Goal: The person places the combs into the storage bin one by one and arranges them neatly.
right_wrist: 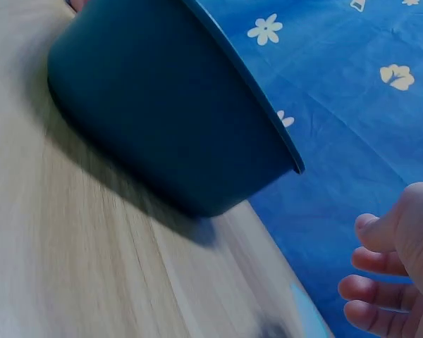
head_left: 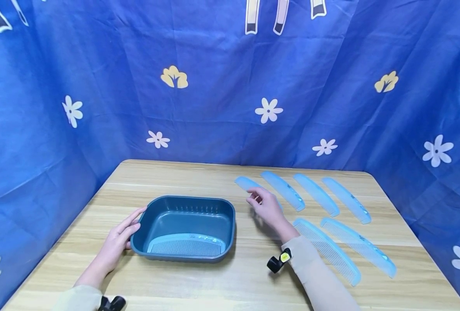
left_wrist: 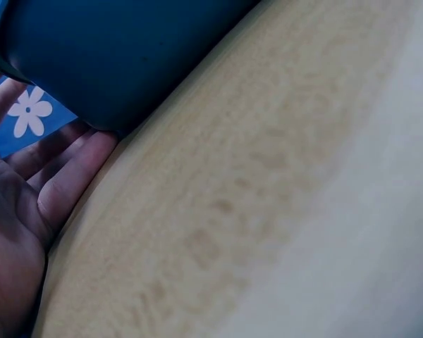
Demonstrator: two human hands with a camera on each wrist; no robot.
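Left of centre on the pale wood-grain table (head_left: 167,280) stands a dark teal, rounded rectangular plastic basin (head_left: 193,219); a translucent light-blue plastic comb (head_left: 187,245) lies inside, along the near wall. Left hand (head_left: 115,242): fingers extended against the basin's left side, no curl round the rim evident. Right hand (head_left: 266,207): thumb and fingers loosely bent and apart, nothing seen between them, just right of the basin and partly covering the leftmost light-blue comb (head_left: 246,182); contact with it cannot be confirmed. Principal risk, as judged: that comb lies flat and looks thin, so fingertips could slide over it or push it along the wood instead of lifting it. Secondary risk: a knock to the basin's right wall could shift it, the left hand's light support being the likely cause. Five similar combs lie further right: three in the far row (head_left: 316,195), two nearer the person (head_left: 358,246). Obstructions noted: the raised basin rim between the right hand and the inner comb; the cream right sleeve (head_left: 317,272), beside the near combs, which might drag one; the black wrist camera (head_left: 274,264), which could catch the basin. Behind hangs a blue flower-printed curtain (head_left: 222,108), beyond the table's far edge
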